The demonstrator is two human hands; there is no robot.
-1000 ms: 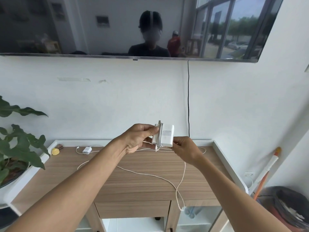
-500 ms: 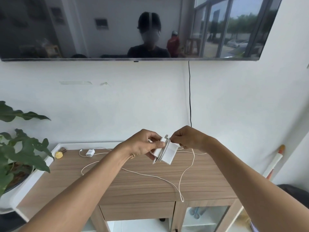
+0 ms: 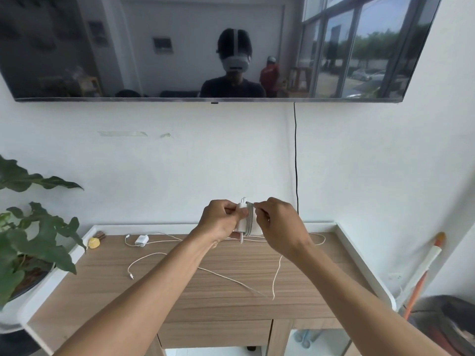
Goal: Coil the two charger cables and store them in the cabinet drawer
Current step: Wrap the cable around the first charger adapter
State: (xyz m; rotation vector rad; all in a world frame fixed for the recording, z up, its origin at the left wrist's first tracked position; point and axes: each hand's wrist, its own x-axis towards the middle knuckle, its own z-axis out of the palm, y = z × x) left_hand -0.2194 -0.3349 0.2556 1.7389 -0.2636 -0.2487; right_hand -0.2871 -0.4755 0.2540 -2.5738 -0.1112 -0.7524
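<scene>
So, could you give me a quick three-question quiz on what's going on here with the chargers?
1. True or false: the left hand grips the white charger block.
2. Where does the second charger lie? A: on the cabinet top, back left. B: on the floor. C: plugged into the wall.
3. One word: what does the right hand pinch at the block's top edge?
Key: 1 true. 2 A. 3 the cable, partly wound round the block, the rest trailing loose onto the cabinet top.
</scene>
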